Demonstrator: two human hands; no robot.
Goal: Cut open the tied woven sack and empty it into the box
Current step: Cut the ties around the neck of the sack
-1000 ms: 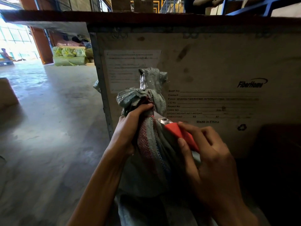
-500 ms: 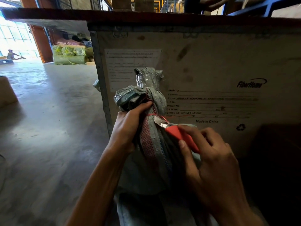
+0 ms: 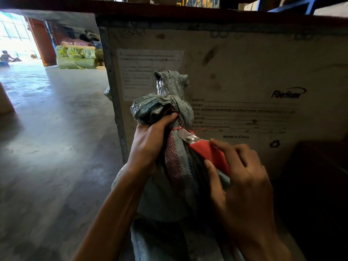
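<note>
A grey-green woven sack (image 3: pixel 169 194) with a red and blue stripe stands upright in front of me, its neck bunched and bound with thin red string (image 3: pixel 177 128). My left hand (image 3: pixel 148 146) grips the neck just under the bunched top. My right hand (image 3: pixel 243 178) holds a red-handled utility knife (image 3: pixel 209 154). Its bare blade tip touches the red string at the neck. Behind the sack stands the big wooden-panelled box (image 3: pixel 244 72) with a shipping label and printed lettering.
Bare concrete floor (image 3: pixel 52 138) stretches to the left toward a bright doorway. Green wrapped bales (image 3: pixel 77 58) are stacked far back. A person sits in the distance at the doorway. A dark object fills the lower right corner.
The knife blade has slid up along the sack's neck to the red string, and a strand of string now stretches out to the right. My left hand keeps its grip.
</note>
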